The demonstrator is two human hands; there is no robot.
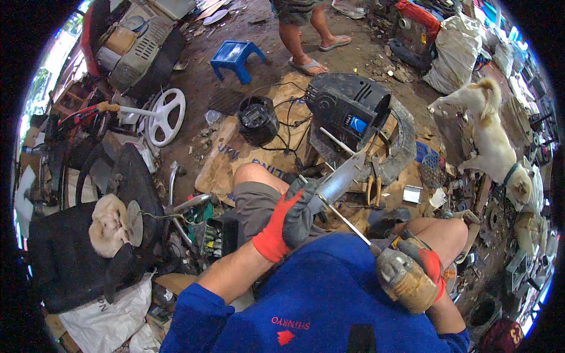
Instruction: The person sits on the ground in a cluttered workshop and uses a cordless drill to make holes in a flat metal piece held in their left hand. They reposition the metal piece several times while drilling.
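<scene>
My left hand (294, 220), in a red and dark grey glove, is closed round the near end of a long silver metal piece (338, 179) with short pegs sticking out of it. My right hand (425, 259), gloved the same way, grips a worn, yellowish-brown power drill (406, 279) close to my body. From the drill a long thin bit (348, 222) runs up and left, its tip at the metal piece beside my left fingers. Whether the tip touches the metal, I cannot tell. Past the metal piece lies a black plastic housing (344, 106) with a blue label.
Pliers (374, 183) with orange handles lie beyond my lap. A black round unit with cables (258, 120) rests on cardboard (220, 170). A blue stool (236, 57) and a standing person's legs (294, 44) are farther off. A dog (491, 129) is at right, another pale animal (107, 226) at left.
</scene>
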